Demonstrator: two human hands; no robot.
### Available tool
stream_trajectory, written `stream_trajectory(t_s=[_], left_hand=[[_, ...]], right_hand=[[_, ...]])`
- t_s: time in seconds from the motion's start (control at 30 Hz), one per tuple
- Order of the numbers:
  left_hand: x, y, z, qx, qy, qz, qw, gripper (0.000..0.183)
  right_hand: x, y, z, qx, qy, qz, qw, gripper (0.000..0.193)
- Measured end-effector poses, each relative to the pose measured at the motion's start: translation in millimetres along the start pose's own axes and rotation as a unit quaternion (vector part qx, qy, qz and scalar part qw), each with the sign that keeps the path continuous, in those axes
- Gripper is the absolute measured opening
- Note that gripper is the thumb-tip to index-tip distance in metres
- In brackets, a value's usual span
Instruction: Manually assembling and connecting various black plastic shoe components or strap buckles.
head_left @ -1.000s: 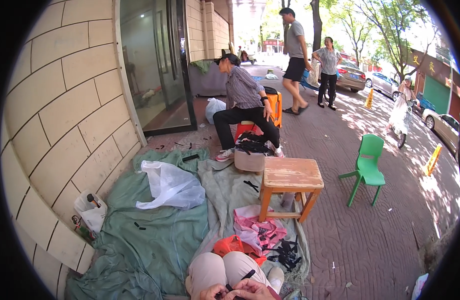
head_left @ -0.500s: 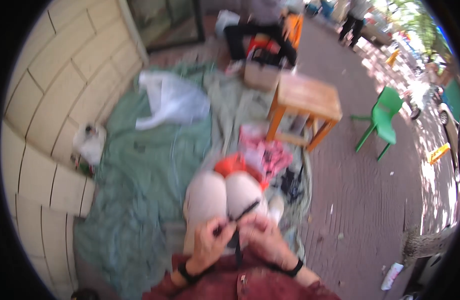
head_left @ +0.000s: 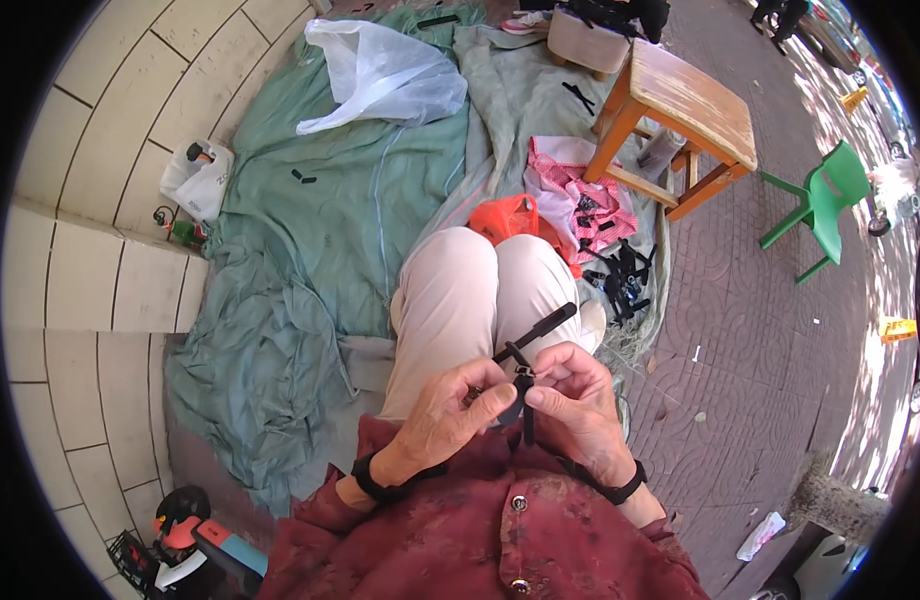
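At the far left of my view I have a tiled wall (head_left: 130, 130), with a white bag (head_left: 202, 192) standing against its foot. To the right of that, a green cloth (head_left: 330, 225) lies rumpled over the ground, and a translucent plastic bag (head_left: 400, 85) is spread across its upper part. Next I see the left hand (head_left: 450, 405), fingers bent and drawn narrow, gripping the near part of a black strap (head_left: 545, 328). Beyond the knees, a red bag (head_left: 505, 220) sits crumpled. The strap is held above the lap: one end slants out over the right thigh, another length hangs down, and a small buckle (head_left: 523, 371) shows between the fingertips. The right hand (head_left: 582, 405) is narrow too, thumb and forefinger closed on the strap beside the buckle. Past it I make out a pink cloth (head_left: 565, 160), then a heap of black straps (head_left: 623, 285) just beside it, a wooden stool (head_left: 695, 95) and, well apart on the paving, a green chair (head_left: 828, 205).
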State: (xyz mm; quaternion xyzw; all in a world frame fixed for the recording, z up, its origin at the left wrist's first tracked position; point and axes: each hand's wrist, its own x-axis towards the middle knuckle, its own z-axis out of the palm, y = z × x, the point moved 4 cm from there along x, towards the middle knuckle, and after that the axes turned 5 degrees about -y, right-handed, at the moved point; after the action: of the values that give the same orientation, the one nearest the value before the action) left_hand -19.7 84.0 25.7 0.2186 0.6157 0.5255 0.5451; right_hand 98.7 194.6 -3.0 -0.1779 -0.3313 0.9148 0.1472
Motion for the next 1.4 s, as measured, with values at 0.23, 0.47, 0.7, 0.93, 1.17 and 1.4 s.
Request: stream_trajectory(t_s=[0.23, 0.47, 0.7, 0.93, 1.17, 1.4], left_hand=[[-2.4, -4.1, 6.1, -0.025, -0.147, -0.016, 0.989, 0.026], [-8.8, -12.3, -11.5, -0.192, -0.062, -0.067, 0.977, 0.021], [-8.9, -9.5, -14.1, -0.259, -0.056, -0.048, 0.963, 0.021], [1.2, 14.4, -20.3, -0.295, -0.098, -0.03, 0.95, 0.015], [12.9, -40.4, -38.0, -0.152, -0.068, -0.05, 0.985, 0.015], [-1.3, 37.0, 14.6, -0.003, 0.071, 0.046, 0.996, 0.034]], right_hand=[[2.4, -6.5, 5.3, -0.092, 0.007, -0.04, 0.995, 0.025], [-5.8, -11.5, 8.9, -0.113, -0.063, 0.076, 0.989, 0.029], [-8.6, -17.6, 17.5, -0.17, -0.087, 0.095, 0.977, 0.027], [-8.2, -23.6, 21.9, -0.116, -0.116, 0.09, 0.982, 0.028], [-9.3, -12.8, 11.3, -0.114, -0.028, 0.052, 0.992, 0.025], [7.6, -8.5, 20.8, -0.302, 0.052, -0.159, 0.938, 0.025]])
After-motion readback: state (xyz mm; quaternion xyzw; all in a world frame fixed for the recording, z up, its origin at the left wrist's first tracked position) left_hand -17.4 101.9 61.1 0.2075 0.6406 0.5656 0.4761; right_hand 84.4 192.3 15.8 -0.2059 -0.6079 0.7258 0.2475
